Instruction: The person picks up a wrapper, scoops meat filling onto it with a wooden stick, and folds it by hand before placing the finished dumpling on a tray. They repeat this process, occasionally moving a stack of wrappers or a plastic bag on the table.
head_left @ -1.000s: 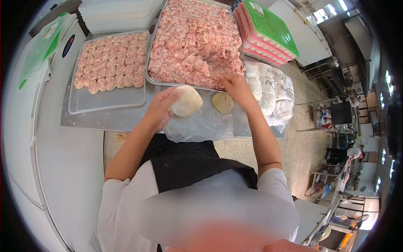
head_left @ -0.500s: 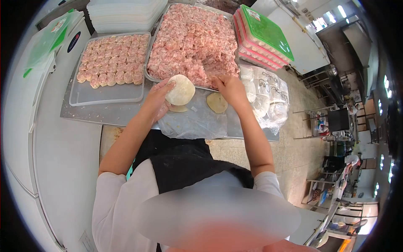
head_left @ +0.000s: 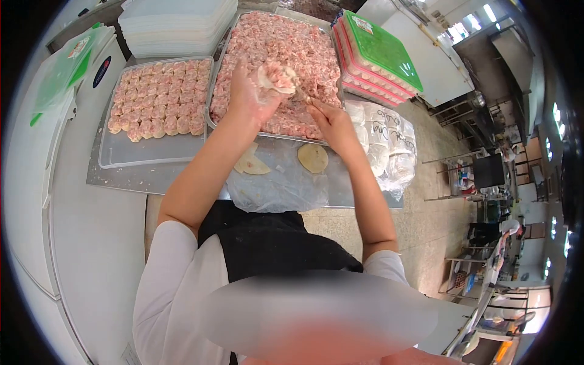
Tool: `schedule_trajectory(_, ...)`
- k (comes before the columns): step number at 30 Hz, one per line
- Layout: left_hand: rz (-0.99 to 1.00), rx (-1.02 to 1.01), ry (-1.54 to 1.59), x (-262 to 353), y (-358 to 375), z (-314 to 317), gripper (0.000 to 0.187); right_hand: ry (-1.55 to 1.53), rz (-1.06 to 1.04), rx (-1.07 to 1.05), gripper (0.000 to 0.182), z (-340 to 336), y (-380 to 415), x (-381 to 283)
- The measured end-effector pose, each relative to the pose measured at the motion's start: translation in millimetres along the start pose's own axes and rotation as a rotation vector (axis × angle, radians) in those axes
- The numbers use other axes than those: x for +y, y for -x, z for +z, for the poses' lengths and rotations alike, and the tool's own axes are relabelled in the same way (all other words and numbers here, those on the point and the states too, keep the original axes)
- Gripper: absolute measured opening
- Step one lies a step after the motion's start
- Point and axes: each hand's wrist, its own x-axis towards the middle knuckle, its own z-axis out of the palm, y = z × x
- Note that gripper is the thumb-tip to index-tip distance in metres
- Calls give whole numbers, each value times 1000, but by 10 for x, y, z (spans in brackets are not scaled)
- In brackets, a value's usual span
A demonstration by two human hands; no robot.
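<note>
Over the meat tray, my left hand (head_left: 248, 97) is cupped around a round dough wrapper (head_left: 266, 79) with a lump of pink minced meat (head_left: 280, 78) in it. My right hand (head_left: 331, 125) grips a narrow spatula-like tool (head_left: 303, 96), its tip at the meat in the wrapper; the end of its blade is hard to make out. Beneath both hands lies the big metal tray (head_left: 213, 118) of minced meat. Nearer my body, loose wrappers (head_left: 252, 163) and a single round wrapper (head_left: 313, 158) rest on the table and plastic sheet.
On the left, a clear plastic tray (head_left: 152, 157) bears rows of filled dumplings (head_left: 159, 97). Stacked white trays (head_left: 179, 30) stand behind it. At right are green-lidded boxes (head_left: 380, 52) and bagged white packs (head_left: 389, 140). The plastic sheet (head_left: 277, 191) hangs over the table's front edge.
My left hand has moved up and over the meat tray with the wrapper, which now holds minced meat. My right hand has lifted the tool from the meat to the wrapper.
</note>
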Motion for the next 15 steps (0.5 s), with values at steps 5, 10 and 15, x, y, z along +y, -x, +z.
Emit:
schedule_trajectory(5,3,0,-15,166,-136,-382,65,413,68,-340,28,-647,-200,-94)
schedule_trajectory(10,156,-29,7,326,14,-237,66,829,-44,-400,27,-260,-425,238)
schedule_trajectory(15,261,-21,-15,472,69,-282,60,592,-28,-402,29,-54,-99,-185)
